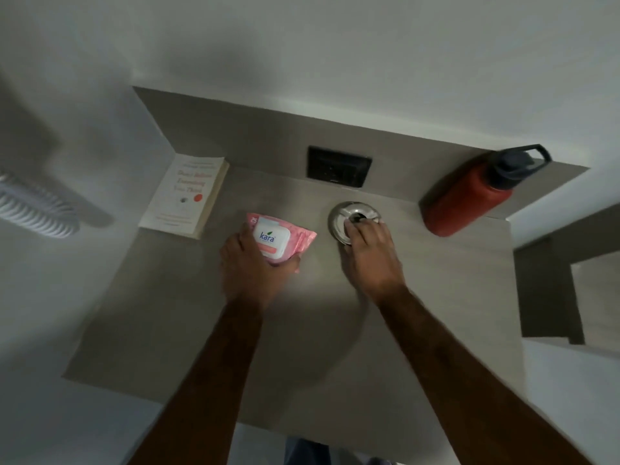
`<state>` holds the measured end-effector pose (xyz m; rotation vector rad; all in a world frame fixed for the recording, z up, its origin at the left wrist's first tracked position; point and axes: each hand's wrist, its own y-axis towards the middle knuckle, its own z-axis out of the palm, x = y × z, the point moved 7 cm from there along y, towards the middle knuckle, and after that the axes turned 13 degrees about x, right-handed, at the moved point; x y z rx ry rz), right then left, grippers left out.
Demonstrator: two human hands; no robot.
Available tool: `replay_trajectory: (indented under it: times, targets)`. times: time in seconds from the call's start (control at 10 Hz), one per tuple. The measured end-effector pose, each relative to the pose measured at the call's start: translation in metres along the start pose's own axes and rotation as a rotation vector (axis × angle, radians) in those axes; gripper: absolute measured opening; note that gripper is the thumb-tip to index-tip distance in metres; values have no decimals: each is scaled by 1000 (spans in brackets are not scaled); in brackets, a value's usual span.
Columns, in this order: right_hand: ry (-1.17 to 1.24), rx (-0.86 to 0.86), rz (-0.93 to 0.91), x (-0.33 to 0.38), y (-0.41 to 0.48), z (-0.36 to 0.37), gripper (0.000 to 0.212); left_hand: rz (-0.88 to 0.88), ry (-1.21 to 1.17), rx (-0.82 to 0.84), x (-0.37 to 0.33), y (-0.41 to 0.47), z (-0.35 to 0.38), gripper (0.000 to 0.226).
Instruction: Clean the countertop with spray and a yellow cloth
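Note:
A grey countertop [235,347] fills the middle of the view. My left hand [250,266] grips a pink pack of wet wipes [280,237] with a white lid, held at the counter's centre left. My right hand [370,253] reaches forward, its fingertips resting on a round shiny metal dish [339,214] that sits on the counter. Whether the fingers pinch the dish I cannot tell. No spray bottle and no yellow cloth are in view.
A white book [186,193] lies at the back left corner. A red water bottle [469,196] with a dark cap stands at the back right. A black wall socket [339,166] is set in the backsplash. Walls bound the counter left and right.

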<state>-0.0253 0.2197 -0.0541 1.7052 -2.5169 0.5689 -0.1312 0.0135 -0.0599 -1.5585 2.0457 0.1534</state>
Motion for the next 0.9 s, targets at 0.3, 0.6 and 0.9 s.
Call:
replay_trajectory:
  times: [0.3, 0.6, 0.9]
  targets:
    - [52, -45, 84, -37, 25, -4, 53, -64, 41, -34, -20, 64, 20, 120]
    - [66, -196, 72, -41, 35, 0, 53, -81, 82, -10, -42, 114, 29, 123]
    - [450, -467, -72, -47, -29, -92, 57, 116, 10, 81, -67, 89, 13, 116]
